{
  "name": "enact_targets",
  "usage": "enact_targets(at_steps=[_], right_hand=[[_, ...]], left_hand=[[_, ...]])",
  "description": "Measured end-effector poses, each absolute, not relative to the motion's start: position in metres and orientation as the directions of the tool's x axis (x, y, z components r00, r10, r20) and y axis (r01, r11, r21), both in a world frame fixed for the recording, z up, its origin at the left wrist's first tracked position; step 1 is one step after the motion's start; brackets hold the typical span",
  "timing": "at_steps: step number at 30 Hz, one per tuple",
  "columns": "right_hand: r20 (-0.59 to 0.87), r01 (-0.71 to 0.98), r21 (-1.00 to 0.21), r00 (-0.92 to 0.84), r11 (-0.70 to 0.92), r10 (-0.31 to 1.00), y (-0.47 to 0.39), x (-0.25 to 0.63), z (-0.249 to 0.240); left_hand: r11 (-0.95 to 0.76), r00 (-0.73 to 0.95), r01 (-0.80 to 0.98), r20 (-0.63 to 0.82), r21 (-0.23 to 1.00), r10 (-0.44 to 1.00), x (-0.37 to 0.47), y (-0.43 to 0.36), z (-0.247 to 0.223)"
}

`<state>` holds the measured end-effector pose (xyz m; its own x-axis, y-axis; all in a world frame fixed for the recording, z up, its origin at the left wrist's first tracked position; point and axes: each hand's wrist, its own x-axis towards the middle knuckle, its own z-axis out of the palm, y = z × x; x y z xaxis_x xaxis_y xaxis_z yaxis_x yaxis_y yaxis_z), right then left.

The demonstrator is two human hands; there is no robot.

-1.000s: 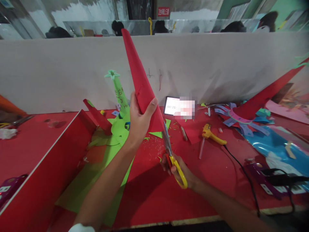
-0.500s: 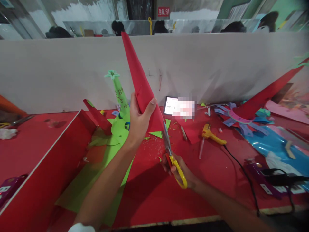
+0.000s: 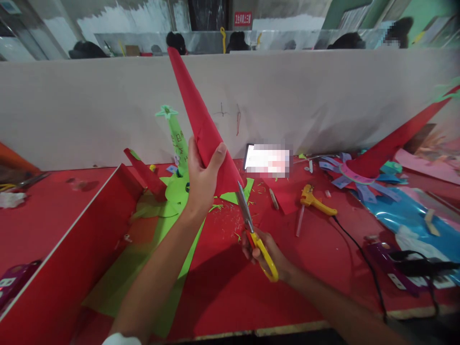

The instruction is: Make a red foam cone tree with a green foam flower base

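Red cone [image 3: 201, 117] and scissors [image 3: 246, 213] above a red table [image 3: 230, 306]

The left hand [image 3: 204, 177], mid-frame, is wrapped around the cone's lower part, thumb in front; the cone tilts, tip toward the upper left. Below and to the right, the right hand [image 3: 264, 247] has its fingers curled around the scissors' handles, blades pointing up at the cone's lower edge. A green tower [image 3: 178, 143] stands left of centre; a yellow glue gun [image 3: 321, 203] lies right of centre.

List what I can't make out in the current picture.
All in the head view:
Left hand: non-thumb fingertips hidden behind the tall red paper cone.
Lit rectangular screen: display pixelated.
Far-right red paper cone: tip cut off by the right edge.
Green paper cone: lettering too small, blurred.
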<state>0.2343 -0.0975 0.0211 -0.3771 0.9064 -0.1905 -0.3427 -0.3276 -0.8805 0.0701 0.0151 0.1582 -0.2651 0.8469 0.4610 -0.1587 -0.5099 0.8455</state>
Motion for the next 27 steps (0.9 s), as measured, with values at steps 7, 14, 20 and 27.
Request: enact_targets(at_steps=[7,14,20,27], right_hand=[[-0.297,-0.353,-0.830,-0.373,-0.431,0.879,-0.0954,0.2306,0.0314],[-0.274,-0.309,-0.872,-0.335,-0.380,0.901,-0.0980,0.2315,0.0307],[-0.295,-0.188,-0.912,-0.319,-0.366,0.901,-0.0943,0.2334,0.0232],[-0.256,-0.101,-0.950,-0.291,-0.296,0.922,-0.0938,0.2351,0.0247]], left_hand=[[-0.513,-0.265,-0.152,0.465,0.845,0.845,0.0704,0.0139,0.1604],[-0.516,-0.266,-0.178,0.464,0.838,0.845,0.0711,0.0112,0.1621],[-0.529,-0.262,-0.178,0.478,0.830,0.838,0.0714,0.0106,0.1629],[-0.516,-0.273,-0.183,0.461,0.837,0.844,0.0707,0.0131,0.1617]])
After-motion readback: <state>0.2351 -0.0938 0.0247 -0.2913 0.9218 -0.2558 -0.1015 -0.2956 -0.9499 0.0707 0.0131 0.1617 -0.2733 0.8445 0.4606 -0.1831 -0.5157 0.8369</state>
